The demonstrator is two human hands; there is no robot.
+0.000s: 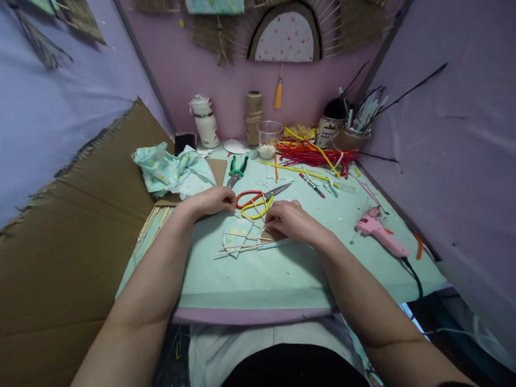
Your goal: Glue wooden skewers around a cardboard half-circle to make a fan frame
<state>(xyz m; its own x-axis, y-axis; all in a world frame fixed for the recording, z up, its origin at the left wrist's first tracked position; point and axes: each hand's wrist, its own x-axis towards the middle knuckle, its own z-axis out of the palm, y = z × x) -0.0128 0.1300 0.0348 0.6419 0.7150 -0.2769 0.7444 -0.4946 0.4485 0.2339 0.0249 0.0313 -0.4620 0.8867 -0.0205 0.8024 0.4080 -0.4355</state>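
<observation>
Positioning seems under way, a thin stick [253, 221] apparently pinched by left hand [217, 200] and right hand [290, 219]. Steady alignment is needed.

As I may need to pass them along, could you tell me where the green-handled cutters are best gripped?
Probably by the green handles, from above on the far side: they spread in a V away from the person, while the blades point back toward the left hand.

The brown piece [274, 236] is partly covered by the right hand [289, 219]; the woven hangings [360, 21] (high up) are cut off.
</observation>
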